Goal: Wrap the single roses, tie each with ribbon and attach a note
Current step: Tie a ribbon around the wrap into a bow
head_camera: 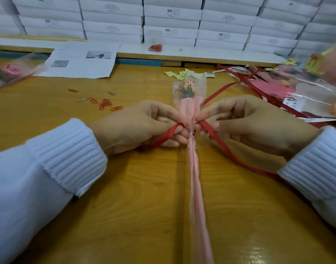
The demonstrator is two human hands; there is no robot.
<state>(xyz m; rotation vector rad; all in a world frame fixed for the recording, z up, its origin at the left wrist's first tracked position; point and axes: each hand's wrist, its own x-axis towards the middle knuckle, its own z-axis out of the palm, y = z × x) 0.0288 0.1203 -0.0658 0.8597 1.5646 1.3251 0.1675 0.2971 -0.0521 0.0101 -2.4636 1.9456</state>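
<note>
1. Stacked white boxes (pixel 171 20) close off the back of a yellow wooden table (pixel 134 187) in the head view, with a printed sheet (pixel 81 61) lying at the far left.
2. One wrapped rose (pixel 190 96) lies mid-table, bloom pointing away. Its pink tissue trails toward the person, which puts the neck squarely between both hands.
3. A red ribbon (pixel 220 145) crosses that neck just below the bloom. The left hand (pixel 136 128) pinches the left strand in curled fingers, and the right hand (pixel 254 126) pinches the right strand likewise.
4. Both grips sit close to the stem, probably so the pull tightens the tie instead of dragging the flower. No bow shows yet.
5. Yellow notes (pixel 180 73) lie just beyond the bloom and paper clips (pixel 104 103) lie to the left, both handy for the note step. Finished roses (pixel 306 92) and spare ribbons (pixel 245 77) crowd the right edge.
</note>
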